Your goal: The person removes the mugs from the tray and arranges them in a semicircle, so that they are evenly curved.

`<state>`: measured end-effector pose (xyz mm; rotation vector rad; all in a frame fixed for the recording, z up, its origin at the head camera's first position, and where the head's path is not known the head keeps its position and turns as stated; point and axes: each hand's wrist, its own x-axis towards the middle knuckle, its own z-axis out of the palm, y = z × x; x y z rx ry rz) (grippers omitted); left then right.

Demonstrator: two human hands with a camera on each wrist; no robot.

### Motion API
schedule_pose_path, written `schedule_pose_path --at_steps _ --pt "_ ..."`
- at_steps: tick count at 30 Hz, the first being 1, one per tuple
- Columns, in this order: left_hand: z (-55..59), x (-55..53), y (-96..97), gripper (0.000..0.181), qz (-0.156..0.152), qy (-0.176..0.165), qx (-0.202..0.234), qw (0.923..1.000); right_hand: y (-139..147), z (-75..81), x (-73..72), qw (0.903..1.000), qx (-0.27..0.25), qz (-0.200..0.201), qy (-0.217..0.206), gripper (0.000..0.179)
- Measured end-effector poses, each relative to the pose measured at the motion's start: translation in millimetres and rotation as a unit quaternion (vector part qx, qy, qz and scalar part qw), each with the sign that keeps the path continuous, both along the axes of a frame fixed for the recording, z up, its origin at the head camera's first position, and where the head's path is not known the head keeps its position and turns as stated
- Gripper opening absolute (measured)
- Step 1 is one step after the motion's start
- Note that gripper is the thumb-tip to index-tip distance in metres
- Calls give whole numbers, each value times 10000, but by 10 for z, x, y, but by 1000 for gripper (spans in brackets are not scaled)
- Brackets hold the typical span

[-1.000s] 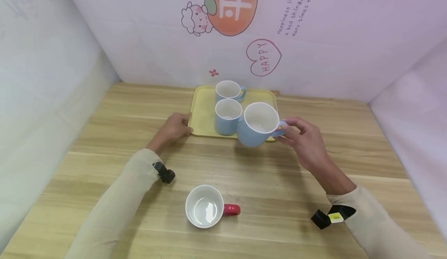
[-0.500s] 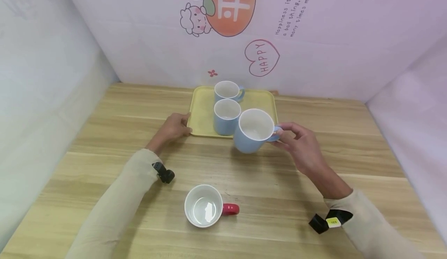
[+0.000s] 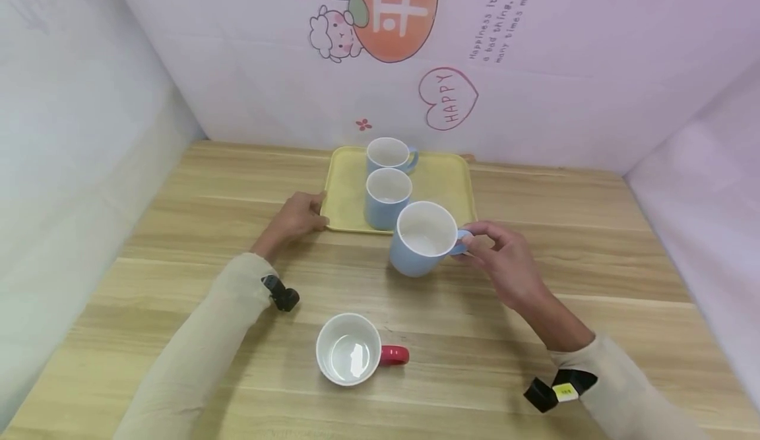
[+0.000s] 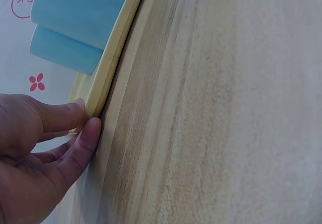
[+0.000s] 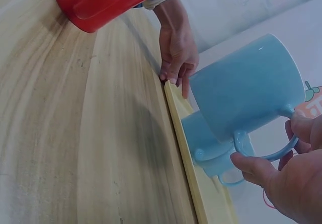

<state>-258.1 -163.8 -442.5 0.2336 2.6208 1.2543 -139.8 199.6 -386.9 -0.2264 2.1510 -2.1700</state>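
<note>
A light blue mug (image 3: pixel 418 245) with a white inside hangs tilted in the air at the tray's front edge. My right hand (image 3: pixel 503 262) holds it by its handle (image 5: pixel 274 151), with thumb and fingers round the loop. On the yellow tray (image 3: pixel 344 196) stand two more light blue mugs, a front mug (image 3: pixel 386 209) and a back mug (image 3: pixel 386 153). At the tray's left front corner, my left hand (image 3: pixel 295 217) pinches the rim; the left wrist view has the thumb (image 4: pixel 65 117) over the edge and a finger (image 4: pixel 83 143) against its outer side.
Nearer the body, a red-handled mug (image 3: pixel 347 351), white inside, stands upright on the wooden table (image 3: pixel 267 387). Its outside is red in the right wrist view. A white printed wall (image 3: pixel 267 84) rises right behind the tray, with side walls left and right.
My right hand has carried the held mug toward the body and slightly left, from over the tray's front right to just before its edge. The left hand stays put on the tray.
</note>
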Motion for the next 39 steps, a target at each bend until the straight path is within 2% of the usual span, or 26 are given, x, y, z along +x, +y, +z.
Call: schedule_pose_path --at_steps 3,9,16,21,23,26,30,33,35,36,39 --pt "1 2 18 67 10 -74 10 10000 -8 -8 26 9999 124 -70 -54 15" --pt "12 18 21 68 46 -88 -79 9999 -64 -47 53 9995 251 -100 -177 14" --pt "9 33 6 68 5 -57 -21 10000 -149 -139 100 9987 423 -74 -278 25" --pt "8 40 -1 62 58 -39 59 10000 -203 -202 139 9982 485 47 -336 27" --pt "7 35 5 53 71 0 34 10000 -219 -219 154 9984 431 83 -347 27" --pt "11 32 17 51 87 -6 20 10000 -237 -240 175 9989 284 135 -339 27" --pt "11 29 17 54 88 -50 -12 9999 -245 -271 193 9988 356 185 -274 26" --pt "5 27 8 30 60 -39 -76 9999 -241 -293 203 9974 657 170 -234 27" --pt "5 26 2 27 56 -18 -86 9999 -237 -305 208 9965 788 171 -233 27" --pt "7 25 -2 28 54 -28 -108 9999 -236 -309 208 9962 818 180 -225 27" --pt "22 27 -3 51 85 -49 -100 9999 -244 -319 209 9963 806 230 -205 26"
